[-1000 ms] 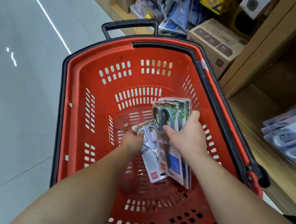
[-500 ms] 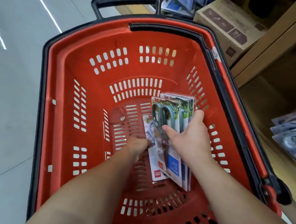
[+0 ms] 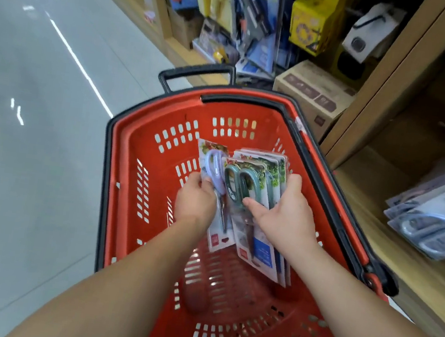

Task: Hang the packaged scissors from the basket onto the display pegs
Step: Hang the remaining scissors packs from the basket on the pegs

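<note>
The fingers (image 3: pixel 196 178) of the left hand (image 3: pixel 195 204) curl round the edge of a pack of lilac-handled scissors (image 3: pixel 214 164). The right hand (image 3: pixel 286 222) clamps a stack of green-handled scissor packs (image 3: pixel 244 184), thumb across the front, other fingers wrapped over the far edge. Both lots are held side by side over the floor of the red basket (image 3: pixel 113 182). More packaged scissors (image 3: pixel 431 227) lie on the wooden shelf (image 3: pixel 377 231) to the right.

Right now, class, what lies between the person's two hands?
In the head view, a purple-handled scissors pack gripped by the left hand, beside a green-handled scissors stack gripped by the right hand.
</note>
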Demonstrator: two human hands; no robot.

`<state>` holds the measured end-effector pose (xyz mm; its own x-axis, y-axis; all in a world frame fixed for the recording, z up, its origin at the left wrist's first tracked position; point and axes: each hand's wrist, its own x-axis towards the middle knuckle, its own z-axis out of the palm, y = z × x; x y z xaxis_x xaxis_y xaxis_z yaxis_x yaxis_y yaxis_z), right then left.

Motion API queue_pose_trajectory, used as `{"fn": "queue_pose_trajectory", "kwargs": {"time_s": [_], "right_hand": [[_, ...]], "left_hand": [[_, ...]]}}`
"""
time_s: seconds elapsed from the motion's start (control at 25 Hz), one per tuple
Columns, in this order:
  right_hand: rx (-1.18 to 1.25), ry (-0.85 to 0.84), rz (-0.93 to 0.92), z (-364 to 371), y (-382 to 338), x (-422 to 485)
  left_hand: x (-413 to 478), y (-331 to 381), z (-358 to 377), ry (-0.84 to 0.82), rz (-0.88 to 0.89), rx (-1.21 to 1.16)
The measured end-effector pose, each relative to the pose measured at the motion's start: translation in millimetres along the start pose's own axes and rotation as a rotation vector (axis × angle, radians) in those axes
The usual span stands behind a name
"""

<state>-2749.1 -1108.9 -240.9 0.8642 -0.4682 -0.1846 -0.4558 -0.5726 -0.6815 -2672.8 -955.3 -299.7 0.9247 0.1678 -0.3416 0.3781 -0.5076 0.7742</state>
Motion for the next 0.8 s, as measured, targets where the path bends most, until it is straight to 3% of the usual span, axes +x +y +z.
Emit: {"fn": "queue_pose_trajectory", "kwargs": {"time_s": [0.2,0.36,0.52,0.64,0.8], "right_hand": [[0.234,0.144,-0.129,-60.8,-50.1,-16.4],[0.277,0.281,-0.225,-134.0,-81.7,-36.0],[0.384,0.438,-0.266,-218.7,-91.5,-64.1],[0.339,0.548,-0.28,-277.0,-79.1,-91.1],[0.241,0.633,-0.238,-329.3,-35.0,-121.1]], "left_hand": [[-14.8,79.8,-73.1,0.02,0.253,0.03],[-61.7,145.5,-106.2,-0.221,0.332,-0.226],[-126.9,207.2,-109.1,-0.388,0.451,-0.276],[-160.1,244.3,-95.7,-0.343,0.683,-0.165],[-198.1,289.8,-55.9,-0.231,1.064,0.271]]}}
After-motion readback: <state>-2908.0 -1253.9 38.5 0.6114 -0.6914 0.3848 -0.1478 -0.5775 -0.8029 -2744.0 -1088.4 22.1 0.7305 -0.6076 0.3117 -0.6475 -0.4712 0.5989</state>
